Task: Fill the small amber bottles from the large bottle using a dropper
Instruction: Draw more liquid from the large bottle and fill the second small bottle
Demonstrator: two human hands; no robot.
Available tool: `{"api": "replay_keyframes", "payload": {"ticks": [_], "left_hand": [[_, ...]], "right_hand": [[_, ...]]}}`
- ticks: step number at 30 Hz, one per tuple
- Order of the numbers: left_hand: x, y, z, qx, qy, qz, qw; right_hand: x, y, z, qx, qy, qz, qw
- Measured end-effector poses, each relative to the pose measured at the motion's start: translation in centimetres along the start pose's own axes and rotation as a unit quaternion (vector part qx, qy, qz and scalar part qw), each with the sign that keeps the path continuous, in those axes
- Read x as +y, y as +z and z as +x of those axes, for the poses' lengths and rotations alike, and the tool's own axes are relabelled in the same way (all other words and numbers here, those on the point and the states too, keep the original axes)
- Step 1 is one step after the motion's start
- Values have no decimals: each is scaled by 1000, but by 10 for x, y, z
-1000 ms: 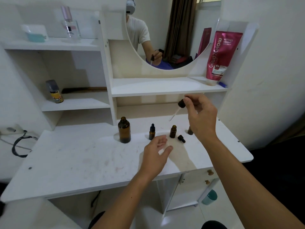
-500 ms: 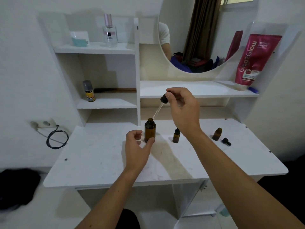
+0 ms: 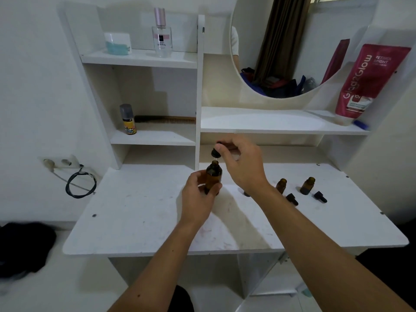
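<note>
The large amber bottle (image 3: 213, 176) stands on the white dressing table (image 3: 139, 217), and my left hand (image 3: 198, 197) grips its body. My right hand (image 3: 242, 163) pinches the black bulb of a dropper (image 3: 215, 152) right above the bottle's mouth, the glass tube going down into the neck. Two small open amber bottles (image 3: 281, 185) (image 3: 307, 185) stand to the right, each with a black dropper cap (image 3: 292, 198) (image 3: 320, 196) lying beside it. A third small bottle (image 3: 246, 194) is mostly hidden behind my right wrist.
Shelves rise behind the table, holding a perfume bottle (image 3: 161, 34), a pale jar (image 3: 118, 43), a small spray can (image 3: 128, 120) and a comb (image 3: 165, 120). A red tube (image 3: 369, 79) leans by the round mirror (image 3: 281, 52). A coiled cable (image 3: 80, 183) hangs at the left wall.
My left hand closed around the large bottle. My right hand brought the dropper leftward and down, so its tube now enters the bottle's neck. The camera view shifted left.
</note>
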State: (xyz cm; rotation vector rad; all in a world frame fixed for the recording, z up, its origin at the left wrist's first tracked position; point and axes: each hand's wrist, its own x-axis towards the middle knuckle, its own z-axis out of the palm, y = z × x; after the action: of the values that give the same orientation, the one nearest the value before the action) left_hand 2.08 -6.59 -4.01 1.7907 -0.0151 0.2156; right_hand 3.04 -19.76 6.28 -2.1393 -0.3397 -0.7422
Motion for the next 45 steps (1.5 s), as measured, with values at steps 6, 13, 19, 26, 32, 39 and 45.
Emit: {"api": "replay_keyframes", "payload": {"ticks": [6,13,19,26,32,39,45], "left_hand": [[-1,-1,0,-5,11,3,1000],[-3,0,1,-4,14,4,1000],[-3,1,2,-2,8,8,1000],[-4,3,1,2,3,21,1000],[-4,6,0,33,8,53,998],[2,9,-4,58,6,54,997],[7,12,-28,100,24,16,995]], "right_hand": [[8,9,-8,-11,30,-5,999],[10,13,-10,0,28,-16,999],[10,15,-10,2,10,-40,999],[3,6,-8,-29,18,-27,999],[-10,-11,2,17,-15,-7,1000],[-27,-35,11,95,-33,26,995],[-17,-65,-2,118,-28,20,992]]}}
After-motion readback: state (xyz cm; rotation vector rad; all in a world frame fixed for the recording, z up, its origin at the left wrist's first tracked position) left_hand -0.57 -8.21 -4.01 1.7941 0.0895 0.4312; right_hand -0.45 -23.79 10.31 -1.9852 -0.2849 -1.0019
